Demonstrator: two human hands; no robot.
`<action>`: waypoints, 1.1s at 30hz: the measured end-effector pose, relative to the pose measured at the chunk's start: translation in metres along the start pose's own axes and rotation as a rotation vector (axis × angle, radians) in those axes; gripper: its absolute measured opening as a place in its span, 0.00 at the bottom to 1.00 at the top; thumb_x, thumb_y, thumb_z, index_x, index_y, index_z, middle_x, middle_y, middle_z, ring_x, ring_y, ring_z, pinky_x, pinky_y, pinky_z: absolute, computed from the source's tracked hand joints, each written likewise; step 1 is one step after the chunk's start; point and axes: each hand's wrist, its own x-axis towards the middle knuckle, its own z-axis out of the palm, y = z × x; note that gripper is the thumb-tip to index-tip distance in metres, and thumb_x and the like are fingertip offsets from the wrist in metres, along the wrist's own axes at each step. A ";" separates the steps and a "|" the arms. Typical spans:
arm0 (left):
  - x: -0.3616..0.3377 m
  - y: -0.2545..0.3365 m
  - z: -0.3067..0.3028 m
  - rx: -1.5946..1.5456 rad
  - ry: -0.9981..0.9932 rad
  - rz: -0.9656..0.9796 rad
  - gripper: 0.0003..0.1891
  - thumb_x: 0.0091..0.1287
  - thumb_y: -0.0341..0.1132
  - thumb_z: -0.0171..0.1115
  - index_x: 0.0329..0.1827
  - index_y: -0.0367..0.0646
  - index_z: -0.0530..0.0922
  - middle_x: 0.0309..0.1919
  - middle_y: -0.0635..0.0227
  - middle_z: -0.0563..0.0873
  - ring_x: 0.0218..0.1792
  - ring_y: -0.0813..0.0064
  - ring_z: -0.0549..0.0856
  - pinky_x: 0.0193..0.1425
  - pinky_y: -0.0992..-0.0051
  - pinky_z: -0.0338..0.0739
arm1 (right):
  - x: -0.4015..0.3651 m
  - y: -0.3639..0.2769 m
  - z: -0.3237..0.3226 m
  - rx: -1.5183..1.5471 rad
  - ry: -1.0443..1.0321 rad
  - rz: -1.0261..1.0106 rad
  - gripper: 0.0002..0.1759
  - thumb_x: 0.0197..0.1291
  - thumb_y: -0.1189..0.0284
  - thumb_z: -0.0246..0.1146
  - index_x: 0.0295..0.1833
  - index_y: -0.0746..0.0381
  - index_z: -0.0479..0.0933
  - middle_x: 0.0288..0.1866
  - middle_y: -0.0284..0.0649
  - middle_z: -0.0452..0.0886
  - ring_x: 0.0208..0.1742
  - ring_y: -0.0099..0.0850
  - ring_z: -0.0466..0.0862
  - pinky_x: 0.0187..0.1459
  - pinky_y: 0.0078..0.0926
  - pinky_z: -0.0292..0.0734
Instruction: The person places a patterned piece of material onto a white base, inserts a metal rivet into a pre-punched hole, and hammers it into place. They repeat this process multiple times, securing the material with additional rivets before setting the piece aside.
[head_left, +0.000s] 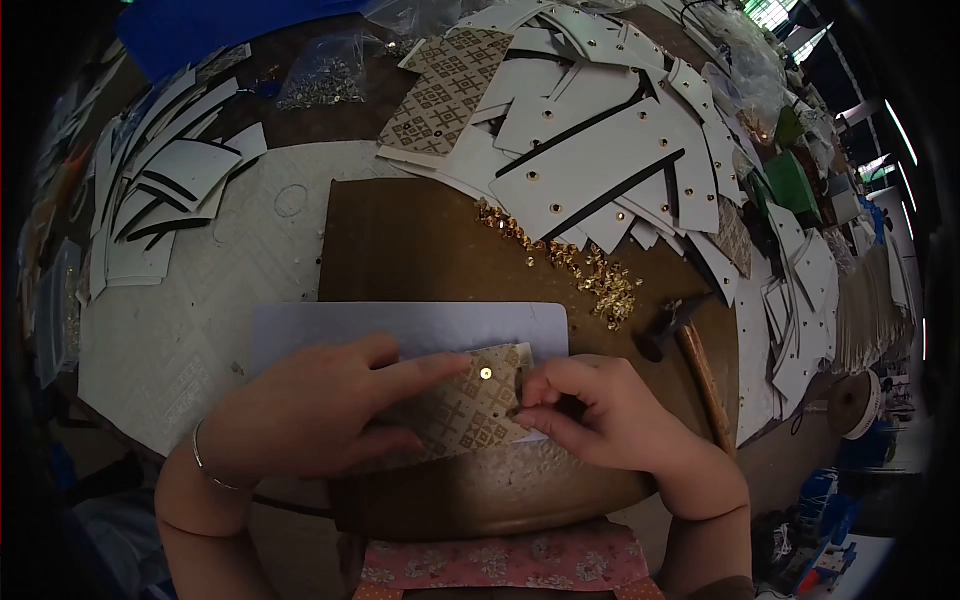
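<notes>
A tan panel with a brown lattice pattern (470,425) lies in front of me, with a shiny gold rivet (487,374) near its upper edge and a small dark hole lower down. My left hand (325,405) rests over the panel's left part, index finger stretched along the top and thumb apart below. At the panel's right edge, my right hand (590,408) has thumb and fingers pinched together; what lies between the fingertips is hidden. Partly under the panel is a pale flat sheet (410,322), on a brown board (420,240).
Gold rivets (605,285) are heaped on the board, near a hammer (705,380) at right. White panels with gold studs (600,165) are piled behind, beside another patterned piece (445,95). More white panels (185,170) lie left, and a bag of small metal parts (325,80) sits behind.
</notes>
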 end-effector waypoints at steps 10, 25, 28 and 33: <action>0.001 0.000 0.002 0.010 -0.003 -0.026 0.37 0.62 0.44 0.76 0.76 0.59 0.73 0.39 0.57 0.80 0.35 0.49 0.83 0.40 0.59 0.78 | 0.001 0.002 0.003 -0.096 0.047 -0.074 0.09 0.62 0.71 0.72 0.39 0.57 0.76 0.28 0.38 0.82 0.27 0.38 0.84 0.29 0.34 0.78; 0.001 0.001 0.001 -0.020 -0.004 -0.011 0.35 0.64 0.43 0.73 0.76 0.58 0.72 0.42 0.55 0.82 0.39 0.47 0.84 0.44 0.57 0.79 | 0.009 0.020 -0.034 -0.638 0.453 -0.035 0.07 0.56 0.80 0.72 0.39 0.63 0.81 0.44 0.39 0.79 0.51 0.36 0.79 0.49 0.32 0.77; 0.001 0.002 0.000 -0.025 -0.032 -0.028 0.35 0.66 0.42 0.72 0.77 0.58 0.71 0.44 0.54 0.82 0.42 0.46 0.85 0.47 0.55 0.79 | 0.007 0.013 -0.019 -0.444 0.395 -0.141 0.07 0.57 0.81 0.71 0.40 0.62 0.82 0.48 0.39 0.78 0.53 0.38 0.78 0.53 0.32 0.75; 0.000 0.002 0.001 -0.007 -0.026 -0.017 0.34 0.65 0.42 0.72 0.76 0.57 0.71 0.44 0.54 0.82 0.43 0.47 0.85 0.48 0.55 0.80 | 0.009 -0.002 0.015 -0.232 0.174 -0.281 0.09 0.55 0.80 0.71 0.39 0.56 0.83 0.54 0.39 0.76 0.58 0.41 0.74 0.64 0.39 0.66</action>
